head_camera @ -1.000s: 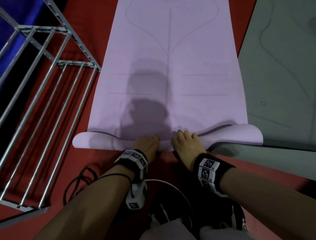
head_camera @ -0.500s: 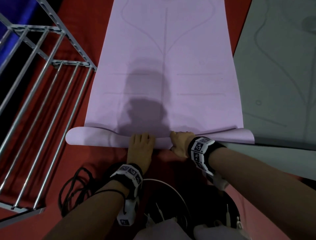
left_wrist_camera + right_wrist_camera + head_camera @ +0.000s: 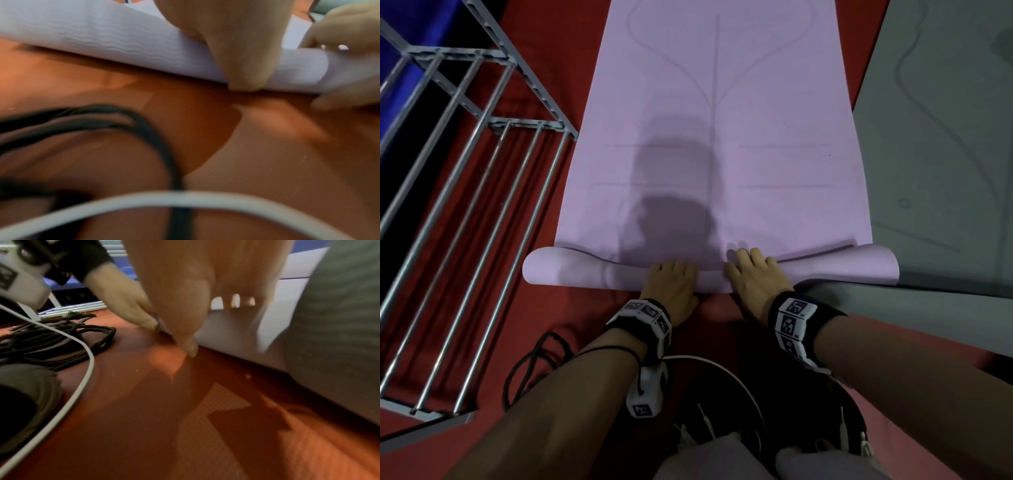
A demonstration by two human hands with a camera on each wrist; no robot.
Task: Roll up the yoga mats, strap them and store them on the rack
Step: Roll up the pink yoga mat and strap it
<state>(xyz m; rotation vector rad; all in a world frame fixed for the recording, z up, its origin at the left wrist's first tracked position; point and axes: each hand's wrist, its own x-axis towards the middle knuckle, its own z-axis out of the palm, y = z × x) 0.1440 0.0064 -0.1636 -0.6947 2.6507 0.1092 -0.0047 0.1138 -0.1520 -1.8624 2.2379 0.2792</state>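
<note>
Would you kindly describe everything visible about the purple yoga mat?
The purple yoga mat looks like soft matte foam, printed with a centre line, curved outlines and short cross lines. It lies mostly flat on the red floor, between the metal rack and a grey mat. Its near end is curled into a loose first roll, tighter in the middle than at its ends. The left hand and right hand press that roll side by side at its middle.
</note>
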